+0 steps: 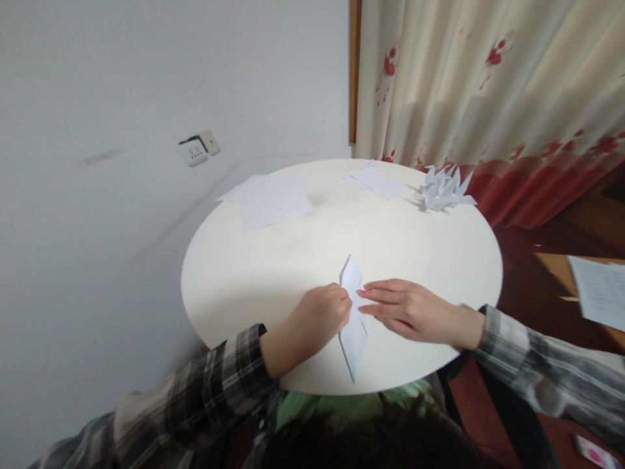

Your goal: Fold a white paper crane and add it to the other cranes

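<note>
A long, narrow diamond of folded white paper (353,339) lies on the round cream table (273,273) near its front edge. My left hand (319,314) is curled into a loose fist, its fingertips pressing the paper's left edge at the middle. My right hand (407,309) lies flat with fingers stretched out, fingertips resting on the paper's right side. Both arms wear plaid sleeves.
A stack of white sheets (268,198) lies at the table's far left, a smaller pile (375,181) at the far middle, and folded paper cranes (444,189) at the far right. A white wall with a socket (194,151) stands left; a flowered curtain (488,98) hangs behind.
</note>
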Action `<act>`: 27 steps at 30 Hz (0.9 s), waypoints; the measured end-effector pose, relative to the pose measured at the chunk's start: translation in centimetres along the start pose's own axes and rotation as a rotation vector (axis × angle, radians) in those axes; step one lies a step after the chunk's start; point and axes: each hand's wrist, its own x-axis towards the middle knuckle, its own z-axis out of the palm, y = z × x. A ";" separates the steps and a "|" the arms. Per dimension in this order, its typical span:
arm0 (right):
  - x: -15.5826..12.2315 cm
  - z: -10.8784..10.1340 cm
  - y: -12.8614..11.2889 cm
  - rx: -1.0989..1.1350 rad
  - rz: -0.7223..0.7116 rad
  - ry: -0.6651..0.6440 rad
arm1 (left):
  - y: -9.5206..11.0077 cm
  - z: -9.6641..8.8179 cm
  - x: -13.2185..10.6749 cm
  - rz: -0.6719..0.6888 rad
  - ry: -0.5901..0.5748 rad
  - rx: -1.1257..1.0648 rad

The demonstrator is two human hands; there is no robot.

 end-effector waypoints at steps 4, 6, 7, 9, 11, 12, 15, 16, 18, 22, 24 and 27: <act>-0.2 -0.5 -0.4 0.017 0.028 0.012 | -0.6 -0.7 -0.1 0.053 0.091 -0.126; -0.3 -0.8 -0.8 0.028 0.053 0.022 | -0.7 -1.0 -0.3 0.057 0.111 -0.162; -0.3 -0.9 -1.0 0.035 0.069 0.027 | -0.7 -1.2 -0.4 0.059 0.112 -0.173; -0.3 -1.1 -1.3 0.046 0.099 0.030 | -0.7 -1.3 -0.6 0.054 0.109 -0.188; -0.1 -1.1 -1.5 0.046 0.105 0.030 | -0.6 -1.2 -0.7 0.044 0.109 -0.192; 0.0 -1.1 -1.6 0.042 0.102 0.031 | -0.5 -1.2 -0.8 0.037 0.114 -0.191; 0.2 -0.9 -1.7 0.023 0.096 0.039 | -0.4 -1.1 -0.9 0.014 0.137 -0.189; 0.3 -0.8 -1.7 0.017 0.100 0.040 | -0.3 -1.1 -0.9 0.009 0.144 -0.194; 0.3 -0.9 -1.8 0.006 0.112 0.037 | -0.4 -1.1 -0.9 0.006 0.154 -0.218; 0.3 -1.1 -2.0 -0.007 0.126 0.010 | -1.4 -0.8 -1.2 0.056 0.149 -0.318; 0.3 -1.2 -2.1 -0.009 0.127 0.009 | -2.1 -0.6 -1.4 0.099 0.117 -0.368; 0.1 -1.0 -2.2 -0.012 0.129 0.032 | -2.8 -0.5 -1.8 0.156 0.060 -0.411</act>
